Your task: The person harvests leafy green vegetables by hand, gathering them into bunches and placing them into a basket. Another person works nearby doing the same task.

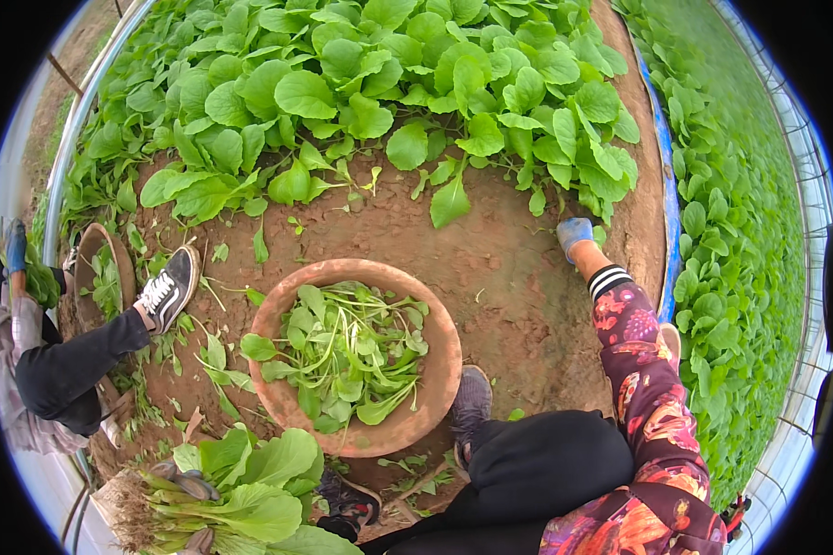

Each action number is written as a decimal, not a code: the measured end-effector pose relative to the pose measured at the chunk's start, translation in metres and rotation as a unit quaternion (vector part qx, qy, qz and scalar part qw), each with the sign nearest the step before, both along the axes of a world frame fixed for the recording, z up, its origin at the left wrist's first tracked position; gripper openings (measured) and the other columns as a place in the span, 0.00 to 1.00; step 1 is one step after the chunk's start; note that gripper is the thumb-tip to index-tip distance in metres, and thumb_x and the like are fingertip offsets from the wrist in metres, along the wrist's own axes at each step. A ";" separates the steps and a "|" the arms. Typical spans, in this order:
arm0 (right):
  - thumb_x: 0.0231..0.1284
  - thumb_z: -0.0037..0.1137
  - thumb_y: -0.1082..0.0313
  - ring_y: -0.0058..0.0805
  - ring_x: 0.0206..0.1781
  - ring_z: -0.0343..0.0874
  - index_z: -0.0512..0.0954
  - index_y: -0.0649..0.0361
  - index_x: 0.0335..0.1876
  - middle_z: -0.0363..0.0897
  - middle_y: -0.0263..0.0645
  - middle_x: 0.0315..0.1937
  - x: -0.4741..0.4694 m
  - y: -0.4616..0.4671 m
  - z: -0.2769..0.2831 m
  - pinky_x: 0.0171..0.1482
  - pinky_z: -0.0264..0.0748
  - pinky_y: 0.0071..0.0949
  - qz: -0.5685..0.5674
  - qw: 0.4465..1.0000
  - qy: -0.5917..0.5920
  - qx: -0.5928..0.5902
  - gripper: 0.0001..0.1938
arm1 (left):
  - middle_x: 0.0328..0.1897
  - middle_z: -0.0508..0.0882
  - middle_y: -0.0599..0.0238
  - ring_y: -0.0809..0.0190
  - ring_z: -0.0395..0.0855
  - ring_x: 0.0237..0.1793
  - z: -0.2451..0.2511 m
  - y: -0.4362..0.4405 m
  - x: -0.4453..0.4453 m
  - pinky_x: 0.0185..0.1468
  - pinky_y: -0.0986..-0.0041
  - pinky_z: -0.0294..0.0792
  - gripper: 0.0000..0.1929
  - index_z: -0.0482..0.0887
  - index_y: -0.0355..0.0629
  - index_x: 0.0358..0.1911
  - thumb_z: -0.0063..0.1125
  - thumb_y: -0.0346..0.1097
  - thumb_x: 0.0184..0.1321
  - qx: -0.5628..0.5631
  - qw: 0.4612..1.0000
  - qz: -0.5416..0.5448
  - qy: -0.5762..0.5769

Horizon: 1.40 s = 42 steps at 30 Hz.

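Note:
At the lower left, my left hand (193, 483) wears a grey glove and grips a bunch of leafy greens (250, 510). Pale stems and soil-covered roots stick out on the bunch's left side. My right hand (574, 234), in a blue glove, reaches out to the base of the standing green plants (583, 166) at the bed's right corner. Its fingertips are partly hidden, so whether they hold a stem cannot be told. Between my hands, a round reddish-brown basin (444, 361) stands on the soil with loose small greens (350, 347) in it.
To the left sits another person (76, 368) with a blue glove, greens and a second basin (87, 305). Loose leaves litter the soil (514, 305). Blue plastic edging (668, 187) runs between the beds on the right. My shoe (473, 406) is beside the basin.

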State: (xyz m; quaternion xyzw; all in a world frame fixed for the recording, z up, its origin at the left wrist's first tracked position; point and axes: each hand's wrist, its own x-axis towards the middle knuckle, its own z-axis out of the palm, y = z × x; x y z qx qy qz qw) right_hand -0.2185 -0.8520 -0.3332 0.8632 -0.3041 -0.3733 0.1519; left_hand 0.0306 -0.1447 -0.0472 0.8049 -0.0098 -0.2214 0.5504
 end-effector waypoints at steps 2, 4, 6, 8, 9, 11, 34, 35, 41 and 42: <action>0.50 0.59 0.69 0.36 0.47 0.83 0.84 0.55 0.40 0.84 0.39 0.42 0.008 0.004 0.004 0.43 0.78 0.32 -0.046 0.998 0.010 0.033 0.10 | 0.43 0.79 0.54 0.56 0.78 0.43 0.002 -0.001 -0.002 0.50 0.68 0.73 0.22 0.66 0.35 0.58 0.39 0.42 0.65 -0.006 1.000 -0.003 0.001; 0.50 0.59 0.66 0.37 0.46 0.83 0.83 0.57 0.39 0.84 0.42 0.42 0.025 0.008 0.024 0.43 0.78 0.32 -0.046 0.983 0.045 0.173 0.11 | 0.43 0.78 0.54 0.56 0.78 0.43 0.005 -0.002 -0.004 0.50 0.68 0.73 0.22 0.65 0.36 0.58 0.39 0.43 0.65 -0.019 1.000 -0.009 -0.002; 0.50 0.58 0.61 0.36 0.40 0.82 0.82 0.61 0.38 0.83 0.45 0.37 0.049 0.026 0.059 0.40 0.77 0.32 -0.109 0.952 -0.017 0.286 0.14 | 0.42 0.78 0.55 0.56 0.77 0.43 0.011 -0.003 -0.005 0.50 0.67 0.72 0.23 0.65 0.37 0.59 0.40 0.43 0.66 -0.044 0.999 -0.015 -0.005; 0.53 0.58 0.56 0.30 0.32 0.78 0.80 0.60 0.40 0.82 0.40 0.31 0.070 0.060 0.104 0.39 0.75 0.31 -0.127 0.857 -0.197 0.459 0.16 | 0.42 0.78 0.55 0.56 0.77 0.43 0.017 -0.005 -0.009 0.50 0.67 0.72 0.23 0.64 0.38 0.59 0.40 0.44 0.66 -0.069 0.997 -0.026 -0.012; 0.56 0.58 0.55 0.26 0.31 0.77 0.80 0.59 0.42 0.82 0.37 0.30 0.083 0.081 0.124 0.38 0.74 0.29 -0.148 0.825 -0.227 0.497 0.16 | 0.42 0.78 0.55 0.56 0.77 0.43 0.022 -0.008 -0.012 0.50 0.67 0.72 0.23 0.64 0.38 0.59 0.40 0.45 0.66 -0.083 0.996 -0.032 -0.015; 0.59 0.58 0.56 0.22 0.35 0.79 0.79 0.61 0.45 0.84 0.36 0.37 0.107 0.142 0.151 0.41 0.76 0.25 -0.262 0.625 -0.342 0.651 0.16 | 0.42 0.78 0.56 0.56 0.77 0.42 0.030 -0.016 -0.017 0.50 0.66 0.72 0.23 0.64 0.39 0.60 0.40 0.45 0.66 -0.112 0.992 -0.052 -0.021; 0.58 0.47 0.68 0.34 0.45 0.79 0.81 0.55 0.44 0.82 0.37 0.41 0.079 -0.047 -0.009 0.42 0.70 0.33 0.229 0.957 -0.020 -0.178 0.12 | 0.49 0.74 0.60 0.60 0.73 0.48 0.002 -0.053 -0.013 0.56 0.68 0.67 0.26 0.62 0.42 0.61 0.53 0.39 0.60 -0.081 0.984 -0.100 0.122; 0.58 0.47 0.68 0.35 0.47 0.79 0.80 0.56 0.46 0.81 0.38 0.43 0.081 -0.051 -0.017 0.43 0.70 0.34 0.241 0.957 -0.012 -0.162 0.13 | 0.52 0.73 0.61 0.60 0.72 0.50 0.001 -0.054 -0.011 0.58 0.68 0.67 0.27 0.63 0.43 0.61 0.55 0.39 0.59 -0.057 0.980 -0.131 0.138; 0.59 0.47 0.67 0.35 0.45 0.75 0.79 0.55 0.50 0.77 0.37 0.46 0.071 -0.056 -0.048 0.41 0.68 0.40 0.358 0.903 0.161 -0.174 0.15 | 0.48 0.75 0.57 0.57 0.75 0.46 -0.015 -0.050 0.001 0.53 0.67 0.69 0.21 0.68 0.40 0.58 0.44 0.43 0.65 -0.008 0.980 -0.161 0.117; 0.58 0.47 0.68 0.34 0.42 0.74 0.80 0.54 0.48 0.76 0.37 0.43 0.069 -0.058 -0.052 0.40 0.68 0.39 0.330 0.914 0.161 -0.175 0.14 | 0.48 0.75 0.57 0.57 0.75 0.47 -0.018 -0.050 0.002 0.54 0.67 0.69 0.21 0.68 0.41 0.58 0.45 0.43 0.65 -0.059 0.976 -0.153 0.146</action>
